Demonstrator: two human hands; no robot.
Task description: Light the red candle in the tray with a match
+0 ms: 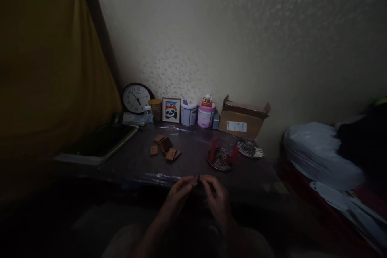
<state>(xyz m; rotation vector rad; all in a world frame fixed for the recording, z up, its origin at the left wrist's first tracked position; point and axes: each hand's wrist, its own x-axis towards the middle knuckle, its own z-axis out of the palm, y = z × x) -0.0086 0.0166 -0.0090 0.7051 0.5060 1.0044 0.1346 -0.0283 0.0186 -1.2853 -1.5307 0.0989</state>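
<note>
In front of the table's near edge, my left hand (179, 193) pinches a small brown card-like piece (195, 181) between thumb and fingers. Closed at the piece's right end is my right hand (218, 198), fingertips drawn together near a dark corner. The piece's exact kind is hard to make out in the dim light. Beyond my hands lies a loose pile of similar flat brown pieces (171, 154), some bearing red marks. A round metal dish (220, 167) with dark and pale bits holds red upright sticks (213, 149) that look like candles.
Along the wall stand a round clock (136, 97), a framed panda picture (171, 110), two lidded tins (188, 113), a lucky cat figurine (207, 99) and a cardboard box (240, 120). A second dish (246, 148) has white sticks (258, 152) beside it. Plastic bags (320, 153) lie right.
</note>
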